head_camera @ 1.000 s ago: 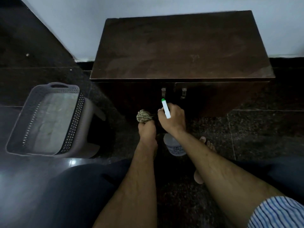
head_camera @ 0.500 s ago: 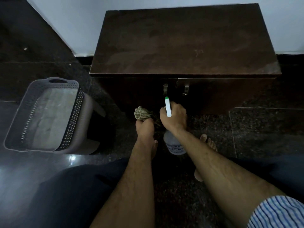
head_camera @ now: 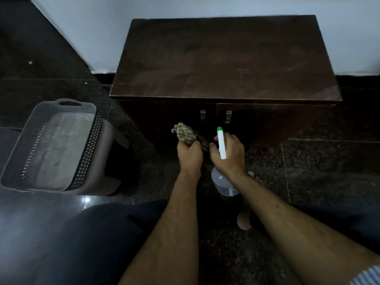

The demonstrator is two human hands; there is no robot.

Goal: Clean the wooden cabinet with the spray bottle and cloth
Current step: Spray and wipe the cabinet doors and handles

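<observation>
Little is changed over the last second. The spray bottle (head_camera: 221, 147) is held in the right hand (head_camera: 230, 155), the grip curled round its neck. Its green-tipped nozzle is now seen below and between the two door handles (head_camera: 228, 117), no longer under the left one. The striped cloth (head_camera: 185, 134) is bunched in the left hand (head_camera: 190, 156), the grip closed round it, and is raised slightly. Both are held low before the doors of the wooden cabinet (head_camera: 224, 58); whether it is touched cannot be told. The smeared top looks unwiped, so spraying is judged to be the step in hand.
</observation>
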